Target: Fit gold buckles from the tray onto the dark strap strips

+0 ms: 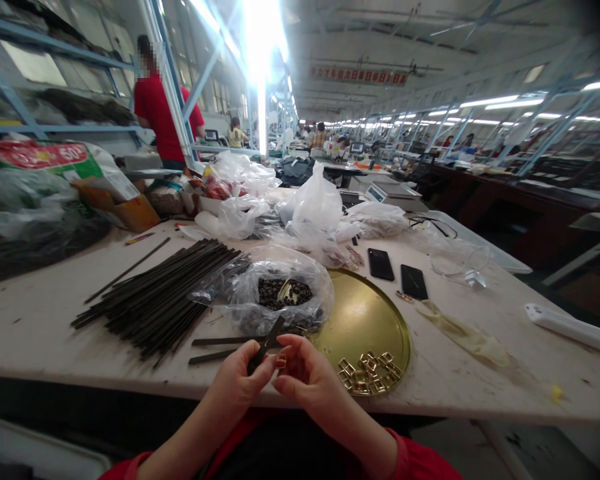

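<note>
At the table's front edge, my left hand (243, 373) is closed on a dark strap (267, 343), pinching it between thumb and fingers so its end points up and right. A small gold rectangular buckle (281, 361) sits at my left thumb tip. My right hand (307, 370) curls its fingers round the buckle; how they grip it is partly hidden. Two dark straps (215, 341) lie just beyond my left hand. More gold buckles (373, 373) rest on a round gold tray (370, 313) to the right. An open plastic bag of small dark pieces (285, 293) stands ahead.
A large pile of dark straps (165, 293) covers the table's left. Two phones (381, 264) and a crumpled yellowish strip (463, 331) lie right of the tray. White plastic bags (315, 203) and a scale (390, 193) stand behind. A person in red (155, 107) stands back left.
</note>
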Action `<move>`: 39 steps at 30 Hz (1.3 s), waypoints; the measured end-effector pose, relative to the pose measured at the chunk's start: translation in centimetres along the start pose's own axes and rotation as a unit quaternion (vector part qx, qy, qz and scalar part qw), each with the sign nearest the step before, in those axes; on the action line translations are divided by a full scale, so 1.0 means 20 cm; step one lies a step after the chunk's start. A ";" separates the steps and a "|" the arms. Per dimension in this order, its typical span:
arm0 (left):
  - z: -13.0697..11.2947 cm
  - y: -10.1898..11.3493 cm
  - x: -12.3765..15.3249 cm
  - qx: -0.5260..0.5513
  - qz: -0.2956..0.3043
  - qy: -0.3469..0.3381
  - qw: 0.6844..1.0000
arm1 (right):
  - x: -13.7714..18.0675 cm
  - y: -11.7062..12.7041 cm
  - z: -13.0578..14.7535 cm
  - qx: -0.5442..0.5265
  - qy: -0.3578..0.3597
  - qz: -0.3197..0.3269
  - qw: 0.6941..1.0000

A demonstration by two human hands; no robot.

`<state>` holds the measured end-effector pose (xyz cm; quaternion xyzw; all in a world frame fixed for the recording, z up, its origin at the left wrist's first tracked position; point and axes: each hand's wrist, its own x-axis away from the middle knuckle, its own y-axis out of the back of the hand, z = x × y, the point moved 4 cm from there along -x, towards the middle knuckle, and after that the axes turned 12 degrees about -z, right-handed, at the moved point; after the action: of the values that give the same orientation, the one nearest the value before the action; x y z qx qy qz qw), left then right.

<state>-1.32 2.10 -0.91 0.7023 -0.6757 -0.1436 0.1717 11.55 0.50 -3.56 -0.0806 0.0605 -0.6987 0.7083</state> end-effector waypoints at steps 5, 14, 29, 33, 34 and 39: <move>-0.01 0.00 0.04 0.001 0.010 -0.040 0.999 | 0.01 0.00 0.00 -0.052 -0.019 -0.068 0.996; -0.03 -0.03 0.10 -0.008 0.078 -0.064 0.995 | 0.03 0.00 0.04 -0.086 -0.074 -0.088 0.990; 0.00 0.02 0.05 0.020 0.080 -0.041 0.996 | 0.02 0.01 0.03 -0.080 -0.044 -0.139 0.986; -0.04 -0.03 0.04 0.025 0.044 -0.032 0.998 | 0.01 -0.01 0.02 -0.068 0.001 -0.158 0.985; -0.04 -0.03 0.04 0.027 0.031 -0.030 0.999 | 0.00 -0.01 0.02 -0.080 0.001 -0.168 0.982; -0.01 -0.06 0.05 0.038 0.010 -0.027 0.999 | -0.01 0.01 -0.01 -0.049 0.016 -0.191 0.980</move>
<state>-0.09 1.20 -1.14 0.6973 -0.6921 -0.1351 0.1283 11.62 0.72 -3.75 -0.1142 0.0901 -0.8186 0.5556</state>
